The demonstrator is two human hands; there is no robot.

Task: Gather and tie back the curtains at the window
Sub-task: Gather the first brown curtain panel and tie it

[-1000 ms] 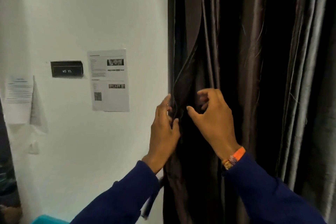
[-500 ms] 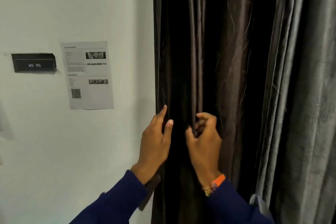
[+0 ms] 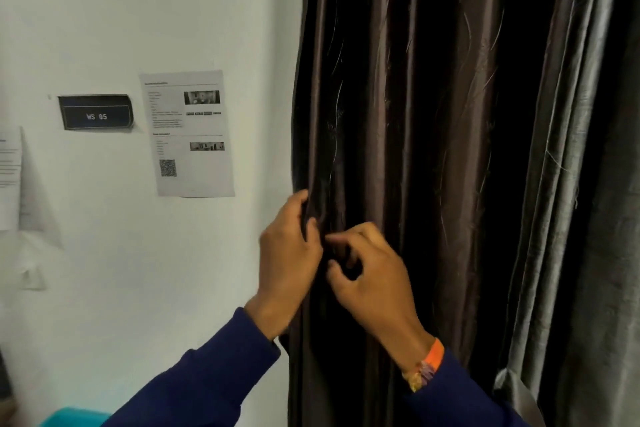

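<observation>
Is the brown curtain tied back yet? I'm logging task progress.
Not yet. The brown curtain hangs straight in loose folds, no tie around it; the left hand and right hand only pinch its left edge.

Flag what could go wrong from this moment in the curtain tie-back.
1. Both hands pinch only a few folds at the dark curtain's left edge; the shiny fabric could slip from the left hand's grip.
2. The grey curtain hangs ungathered and may get left out.
3. No tie-back is visible, so the right hand may have to let go.
</observation>
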